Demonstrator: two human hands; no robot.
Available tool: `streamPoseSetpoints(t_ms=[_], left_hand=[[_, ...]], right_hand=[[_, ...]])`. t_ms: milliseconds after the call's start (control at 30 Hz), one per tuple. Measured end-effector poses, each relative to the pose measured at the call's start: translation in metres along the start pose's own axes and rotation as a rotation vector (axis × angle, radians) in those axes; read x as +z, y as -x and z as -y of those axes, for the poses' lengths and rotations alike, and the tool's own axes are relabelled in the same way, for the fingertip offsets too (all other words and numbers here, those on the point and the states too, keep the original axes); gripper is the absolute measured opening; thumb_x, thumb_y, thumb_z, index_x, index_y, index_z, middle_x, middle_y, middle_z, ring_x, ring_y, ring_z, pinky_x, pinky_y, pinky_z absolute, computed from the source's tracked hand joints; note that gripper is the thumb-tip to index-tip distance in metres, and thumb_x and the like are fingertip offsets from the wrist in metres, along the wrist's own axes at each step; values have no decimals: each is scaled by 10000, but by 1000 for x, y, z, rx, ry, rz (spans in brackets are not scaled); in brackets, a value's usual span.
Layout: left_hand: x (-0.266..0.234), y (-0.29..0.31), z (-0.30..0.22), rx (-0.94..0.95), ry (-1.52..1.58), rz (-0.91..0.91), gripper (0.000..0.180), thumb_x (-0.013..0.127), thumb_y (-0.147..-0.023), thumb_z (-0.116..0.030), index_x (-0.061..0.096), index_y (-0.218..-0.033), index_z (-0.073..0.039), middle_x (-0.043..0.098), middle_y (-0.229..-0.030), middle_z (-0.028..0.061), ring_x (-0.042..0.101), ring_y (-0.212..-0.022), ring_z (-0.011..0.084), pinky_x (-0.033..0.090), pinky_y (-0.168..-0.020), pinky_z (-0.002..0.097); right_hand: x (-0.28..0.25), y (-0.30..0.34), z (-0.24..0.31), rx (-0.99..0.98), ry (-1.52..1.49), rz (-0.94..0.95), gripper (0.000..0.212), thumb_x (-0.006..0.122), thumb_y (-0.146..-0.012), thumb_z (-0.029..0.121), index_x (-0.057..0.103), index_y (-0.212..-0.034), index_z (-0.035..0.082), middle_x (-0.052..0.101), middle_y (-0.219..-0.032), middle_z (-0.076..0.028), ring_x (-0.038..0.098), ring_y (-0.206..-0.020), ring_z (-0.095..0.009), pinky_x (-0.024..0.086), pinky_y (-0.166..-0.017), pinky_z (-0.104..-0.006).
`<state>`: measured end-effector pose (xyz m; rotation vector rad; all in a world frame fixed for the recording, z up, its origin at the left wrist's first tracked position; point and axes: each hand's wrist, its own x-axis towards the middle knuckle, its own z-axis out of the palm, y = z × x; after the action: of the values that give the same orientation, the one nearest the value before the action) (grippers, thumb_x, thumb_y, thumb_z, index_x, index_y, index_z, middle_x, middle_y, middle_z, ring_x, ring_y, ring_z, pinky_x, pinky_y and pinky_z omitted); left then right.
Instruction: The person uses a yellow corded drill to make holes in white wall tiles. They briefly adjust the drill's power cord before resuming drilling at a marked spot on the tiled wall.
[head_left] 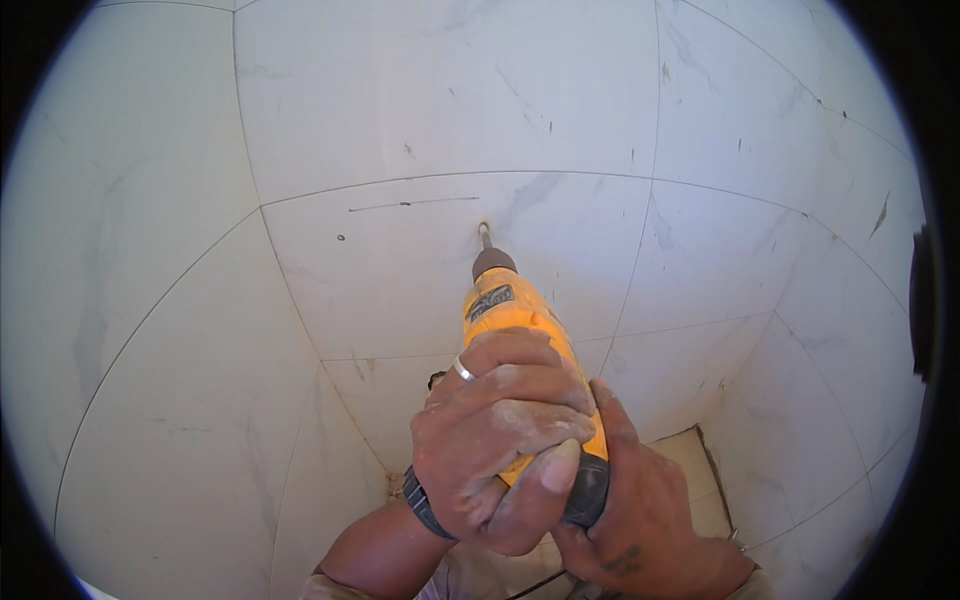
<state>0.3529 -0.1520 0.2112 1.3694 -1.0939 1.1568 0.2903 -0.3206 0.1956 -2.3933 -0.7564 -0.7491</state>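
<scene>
A yellow and black power drill (527, 306) points away from me at a tiled wall (570, 215). Its thin bit (486, 238) meets the white tile at a small brownish spot, and how deep it sits I cannot tell. My left hand (505, 430), dusty and wearing a ring, is wrapped over the top of the drill's body. Behind it, my right hand (635, 500) grips the rear of the drill; most of its fingers and the handle are hidden. A dark wristband (425, 503) circles my left wrist.
Left of the bit, the wall carries a dark drawn line (413, 204) and a small round mark (340, 238). Tiled side walls close in at left (180, 430) and right (840, 400). Floor (703, 480) shows at lower right, and a dark cable (537, 586) runs below my hands.
</scene>
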Motion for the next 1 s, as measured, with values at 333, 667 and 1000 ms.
streamPoseSetpoints(t_ms=[333, 667, 1000], left_hand=[[1, -1, -1, -10, -13, 9, 242, 587, -982, -257, 668, -884, -52, 737, -874, 160, 660, -896, 333, 541, -922, 552], [2, -1, -1, -23, -3, 13, 255, 596, -994, -274, 669, -886, -56, 736, -878, 159, 655, -906, 329, 532, -925, 554], [2, 0, 0, -21, -5, 1, 261, 597, -990, -277, 676, -881, -53, 738, -871, 160, 654, -903, 331, 536, -919, 551]], right_hand=[[-1, -2, -3, -67, -12, -49, 917, 775, -831, 129, 301, -1584, -95, 700, -1110, -277, 728, -866, -419, 579, -757, -465], [-2, 0, -2, -39, -6, -30, 932, 778, -820, 122, 295, -1587, -96, 699, -1087, -262, 717, -820, -403, 569, -730, -459], [-3, -1, -1, -7, -20, -10, 950, 777, -820, 124, 274, -1600, -81, 710, -1011, -256, 721, -823, -419, 569, -732, -469]])
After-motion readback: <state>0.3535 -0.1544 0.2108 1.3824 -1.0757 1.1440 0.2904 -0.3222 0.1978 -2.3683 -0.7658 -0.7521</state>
